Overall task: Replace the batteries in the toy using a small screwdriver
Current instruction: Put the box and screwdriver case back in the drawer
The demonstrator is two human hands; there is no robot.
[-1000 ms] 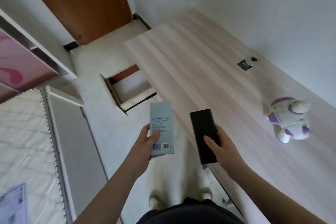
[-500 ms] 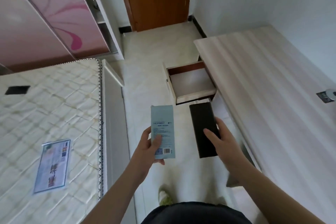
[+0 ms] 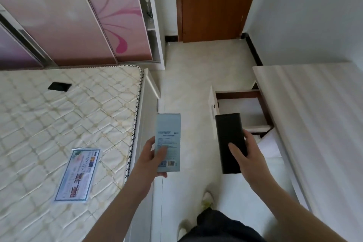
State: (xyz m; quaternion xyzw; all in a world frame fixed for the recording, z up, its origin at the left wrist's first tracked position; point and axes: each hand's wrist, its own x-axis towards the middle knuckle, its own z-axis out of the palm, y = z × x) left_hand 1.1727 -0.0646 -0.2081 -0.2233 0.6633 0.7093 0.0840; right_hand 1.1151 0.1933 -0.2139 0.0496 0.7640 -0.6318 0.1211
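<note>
A pale blue box (image 3: 168, 142) with printed text and a barcode label is held upright in the left hand (image 3: 152, 160); the thumb is laid across its printed face and the fingers are curled behind its left edge. A flat black case (image 3: 230, 141) is gripped in the right hand (image 3: 248, 154), the thumb pressed on its upper face and the fingers wrapped round its right edge. The two items are held side by side and apart, above the tiled floor (image 3: 196, 76). What either item contains cannot be told from this view. The toy and any screwdriver are not seen here.

To the right, a desk (image 3: 318, 116) with a light wood-grain top is seen, and a drawer (image 3: 238, 104) below its far left corner stands pulled out, just beyond the black case. To the left, a quilted mattress (image 3: 68, 124) is recorded, on which a printed label sheet (image 3: 78, 175) lies near and a small black rectangular object (image 3: 59, 86) lies farther off; the object cannot be identified. Beyond the mattress, a wardrobe with pink floral sliding doors (image 3: 82, 17) is noted, and at the far centre a brown wooden door (image 3: 214, 2) is closed. Dark trousers (image 3: 216, 226) and a light shoe (image 3: 208, 198) are visible at the near edge, between the forearms.
</note>
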